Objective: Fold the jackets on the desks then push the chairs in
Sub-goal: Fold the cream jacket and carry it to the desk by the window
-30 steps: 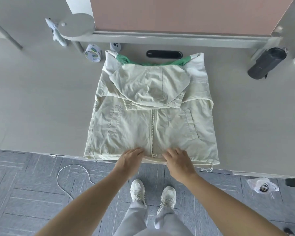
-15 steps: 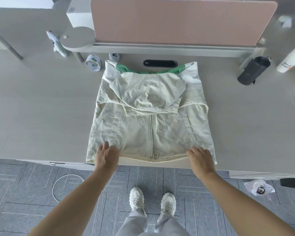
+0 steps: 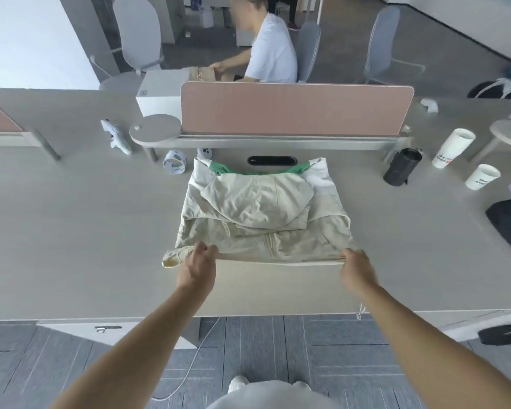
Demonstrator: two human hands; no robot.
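Grey office table (image 3: 71,231), cream hooded jacket (image 3: 257,208) lying mid-table. A moment ago the left hand (image 3: 196,268) and right hand (image 3: 357,271) were flat on the hem (image 3: 278,260); now each pinches a near corner, lifted. Bottom-up fold starting, I reckon.

Bright, even, diffuse light fills the view, with no hard glare. The white wall (image 3: 27,39) at the upper left is nearly washed out, and the pale surface (image 3: 71,231) carries only a dull sheen. Shadows are faint and soft-edged; the clearest lies under the raised shelf (image 3: 278,141), with a thin one along the folds of the jacket (image 3: 263,208). The wide lens bows the surface's edges and stretches the floor (image 3: 278,349) lines toward the corners. Things at the far right edge look smeared, and the background is soft.
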